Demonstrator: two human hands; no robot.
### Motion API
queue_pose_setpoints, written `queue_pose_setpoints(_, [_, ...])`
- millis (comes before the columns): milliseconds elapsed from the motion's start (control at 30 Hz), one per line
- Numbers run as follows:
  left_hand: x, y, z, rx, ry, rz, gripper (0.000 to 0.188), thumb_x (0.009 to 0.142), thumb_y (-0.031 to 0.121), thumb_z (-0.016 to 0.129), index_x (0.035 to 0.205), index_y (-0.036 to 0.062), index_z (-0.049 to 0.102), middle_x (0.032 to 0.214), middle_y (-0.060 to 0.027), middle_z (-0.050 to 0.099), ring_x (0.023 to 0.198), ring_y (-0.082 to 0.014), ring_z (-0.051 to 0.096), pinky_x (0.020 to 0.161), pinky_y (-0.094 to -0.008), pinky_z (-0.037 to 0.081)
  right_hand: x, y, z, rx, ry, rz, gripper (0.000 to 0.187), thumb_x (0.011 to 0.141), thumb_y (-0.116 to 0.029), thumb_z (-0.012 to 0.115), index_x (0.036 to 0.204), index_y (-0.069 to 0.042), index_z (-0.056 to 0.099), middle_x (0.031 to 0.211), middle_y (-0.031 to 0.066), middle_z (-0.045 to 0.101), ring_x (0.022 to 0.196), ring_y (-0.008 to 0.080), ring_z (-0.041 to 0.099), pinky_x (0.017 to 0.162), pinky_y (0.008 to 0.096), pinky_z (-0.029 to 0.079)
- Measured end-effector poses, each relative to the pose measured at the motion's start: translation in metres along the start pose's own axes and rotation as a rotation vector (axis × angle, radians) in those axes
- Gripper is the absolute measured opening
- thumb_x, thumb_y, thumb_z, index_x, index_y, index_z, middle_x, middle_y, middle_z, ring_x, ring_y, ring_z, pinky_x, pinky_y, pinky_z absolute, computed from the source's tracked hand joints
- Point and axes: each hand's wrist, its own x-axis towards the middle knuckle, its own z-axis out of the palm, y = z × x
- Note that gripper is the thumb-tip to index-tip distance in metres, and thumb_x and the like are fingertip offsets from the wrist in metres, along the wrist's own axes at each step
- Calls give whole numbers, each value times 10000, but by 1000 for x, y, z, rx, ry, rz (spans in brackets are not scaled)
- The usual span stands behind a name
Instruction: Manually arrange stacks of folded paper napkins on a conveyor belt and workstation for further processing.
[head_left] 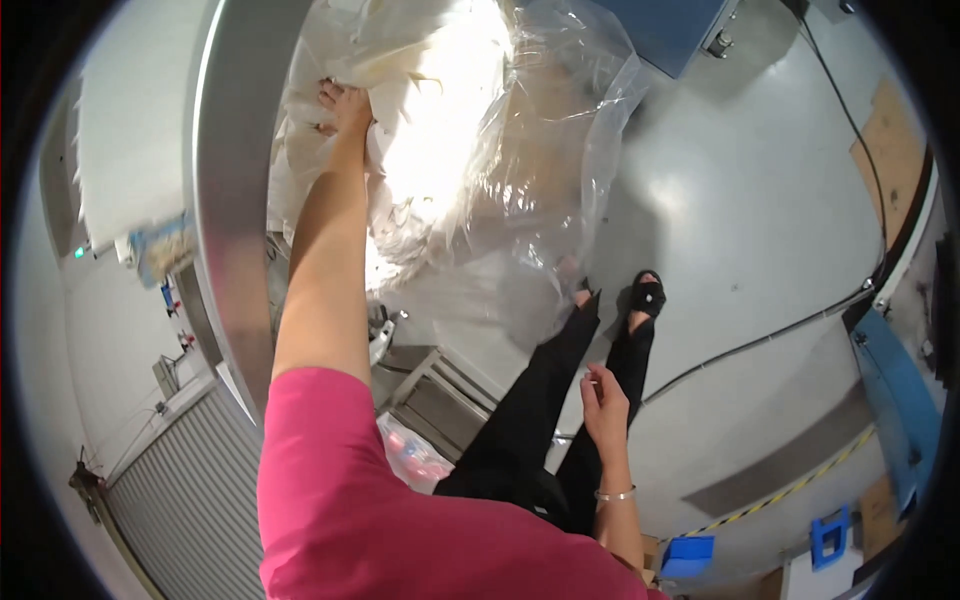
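**HAND STATUS AT WORK POSITION**

Nearest the camera, a pink sleeve (320, 430) is covering the left upper arm at lower left of centre. The right hand (605, 400) is hanging right of and below frame centre, in front of the dark trousers (515, 430). Its fingers are curling loosely, partly open, and are holding nothing visible. A bracelet (615, 495) is encircling the right wrist.

Farther out, the left hand (347, 107) is reaching to the upper left of centre. Its fingers are touching the pale sheet material (430, 150); whether they are gripping it cannot be determined. The material is lying in loose folds at upper centre, with glare washing out its middle. Clear plastic film (560, 160) is draping along its right side. A metal frame (235, 200) is curving down the left.

Beyond, a metal stool (445, 425) is standing below the material. A black cable (740, 350) is crossing the floor (740, 230) at right. A blue cabinet (670, 30) is occupying the upper edge, right of centre.
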Motion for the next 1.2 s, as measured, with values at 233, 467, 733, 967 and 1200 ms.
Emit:
queue_pose_setpoints(233, [-110,3,-60,-929,186,-154,732,898,588,331,1472,151,209,1528,-184,150,1410,-394,68,1008,-722,101,-18,27,-48,-79,94,-24,252,886,-98,591,1130,-33,589,897,107,657,790,182,636,702,293,495])
queue_pose_setpoints(467, [-218,-36,-23,-1082,154,-476,930,812,765,317,1493,161,129,1491,-331,5,1384,-481,-80,1093,-590,-18,-39,33,-78,-161,127,148,280,903,-136,584,1155,-14,577,925,87,657,799,144,615,711,275,494])
queue_pose_setpoints(733, [-211,-33,11,-1200,-200,-418,723,874,577,422,1390,84,306,1392,-305,246,1290,-492,168,1075,-545,135,-59,20,-59,-195,134,61,270,885,-130,593,1134,-24,591,921,120,662,807,202,642,716,311,508])
queue_pose_setpoints(967, [-274,-46,-72,-1617,-255,-299,549,902,453,446,1242,30,529,1202,-264,548,1162,-382,488,1020,-480,325,-60,-34,-68,-424,118,-126,273,872,-139,596,1122,-31,592,972,156,660,796,247,662,699,346,535])
queue_pose_setpoints(1200, [-263,-41,-126,-1871,-197,-119,512,904,416,456,1234,34,536,1207,-237,553,1162,-357,493,1017,-462,333,-62,-68,-73,-554,243,-263,242,850,-122,616,1079,-47,606,946,149,671,768,250,673,679,349,542])
